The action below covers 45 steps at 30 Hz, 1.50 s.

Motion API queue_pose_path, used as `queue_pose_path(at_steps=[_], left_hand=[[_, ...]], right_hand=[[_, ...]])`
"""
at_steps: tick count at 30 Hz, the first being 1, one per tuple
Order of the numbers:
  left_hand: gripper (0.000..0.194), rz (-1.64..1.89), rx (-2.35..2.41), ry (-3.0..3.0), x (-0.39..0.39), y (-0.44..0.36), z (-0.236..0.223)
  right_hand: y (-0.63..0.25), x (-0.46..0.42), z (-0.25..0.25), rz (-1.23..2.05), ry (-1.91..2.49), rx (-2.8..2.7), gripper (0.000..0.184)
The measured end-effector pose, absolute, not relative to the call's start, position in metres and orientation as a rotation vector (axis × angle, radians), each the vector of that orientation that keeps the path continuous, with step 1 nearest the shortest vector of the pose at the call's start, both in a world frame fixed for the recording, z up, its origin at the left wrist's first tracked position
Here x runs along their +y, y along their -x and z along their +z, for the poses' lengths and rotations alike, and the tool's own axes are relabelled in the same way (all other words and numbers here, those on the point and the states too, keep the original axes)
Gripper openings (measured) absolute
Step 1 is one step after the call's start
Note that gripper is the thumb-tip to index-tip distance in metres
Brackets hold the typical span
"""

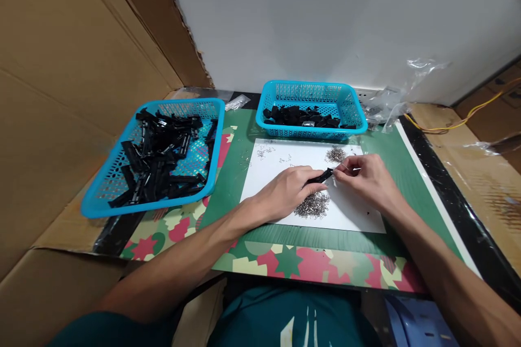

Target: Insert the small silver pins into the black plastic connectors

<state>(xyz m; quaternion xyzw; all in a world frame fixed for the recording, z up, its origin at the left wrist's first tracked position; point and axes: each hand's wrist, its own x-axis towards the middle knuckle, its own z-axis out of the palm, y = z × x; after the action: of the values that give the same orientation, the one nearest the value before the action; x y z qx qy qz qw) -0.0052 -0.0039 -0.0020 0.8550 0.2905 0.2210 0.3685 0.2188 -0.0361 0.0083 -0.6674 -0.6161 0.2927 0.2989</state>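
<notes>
My left hand [293,188] is closed around a narrow black plastic part [323,176], whose far end sticks out to the right past the fingers. At that end, the thumb and forefinger of my right hand [363,176] are pinched together; a thin pale line shows by the fingertips, too fine to name. Below my left hand lies a pile of small silvery metal pieces [312,206] on a white sheet [280,154]. A smaller pile of metal bits [336,154] sits just beyond my right hand.
On the left, a blue basket [217,146] holds many long black plastic parts [158,157]. Another blue basket [311,133] at the back holds smaller black pieces [301,115]. Clear plastic bags [386,105] and a yellow cable [468,114] lie right. Cardboard [73,65] walls the left side.
</notes>
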Motion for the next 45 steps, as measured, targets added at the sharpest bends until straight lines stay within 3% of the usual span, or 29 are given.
queue_pose_path(at_steps=[14,26,33,39,45], left_hand=[[0.031,0.586,0.76,-2.212,-0.004,0.002,-0.006],[0.029,0.572,0.738,-2.196,-0.004,0.004,0.001],[0.03,0.578,0.796,-2.228,-0.003,0.005,-0.005],[0.031,0.537,0.77,-2.314,-0.004,0.005,-0.002],[0.035,0.521,0.764,-2.385,-0.004,0.005,-0.004]], right_hand=[[-0.212,-0.036,0.001,0.641,1.655,-1.708,0.023],[-0.233,-0.033,0.015,0.763,1.721,-1.874,0.02],[-0.239,-0.033,0.019,0.6,1.423,-1.774,0.03],[-0.234,-0.035,0.012,0.3,1.356,-1.688,0.015],[-0.222,-0.038,0.005,0.666,1.385,-1.316,0.021]])
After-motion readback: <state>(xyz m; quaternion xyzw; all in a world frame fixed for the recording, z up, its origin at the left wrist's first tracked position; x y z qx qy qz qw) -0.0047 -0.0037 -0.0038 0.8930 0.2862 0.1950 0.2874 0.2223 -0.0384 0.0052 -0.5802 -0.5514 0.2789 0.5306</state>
